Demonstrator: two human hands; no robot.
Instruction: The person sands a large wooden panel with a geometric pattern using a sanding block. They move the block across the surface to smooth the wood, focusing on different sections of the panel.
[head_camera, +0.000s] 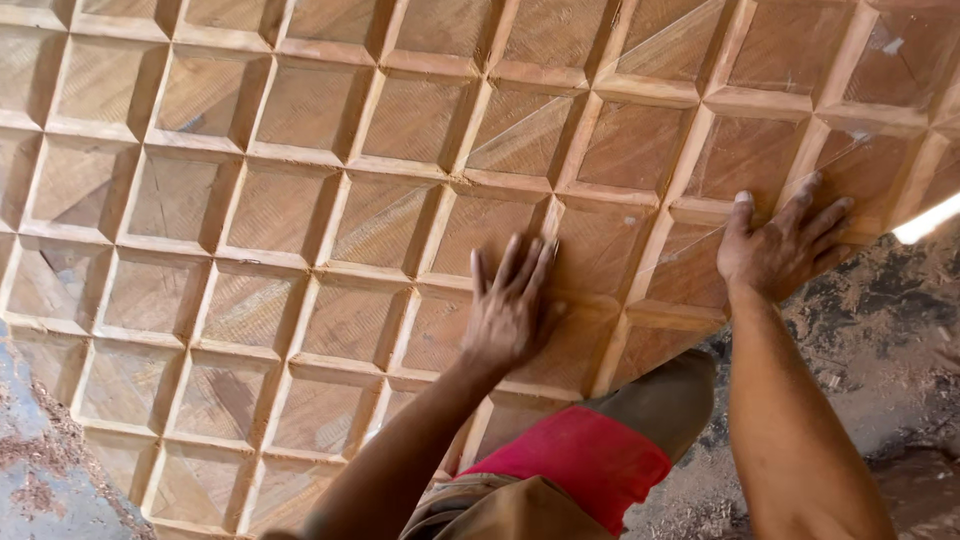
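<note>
A dusty earthen floor (880, 350) strewn with sawdust and wood shavings spreads at the right, a grey patch of ground (40, 480) shows at lower left, and a strip of bright daylight (925, 222) falls near the right edge.

Carved wooden panel (300, 200): light brown, its face divided by raised ribs into a grid of recessed square cells, each cut as a shallow faceted pyramid. It lies flat and skewed across the view, its near right corner over a sawdust-strewn floor (880, 330).
</note>
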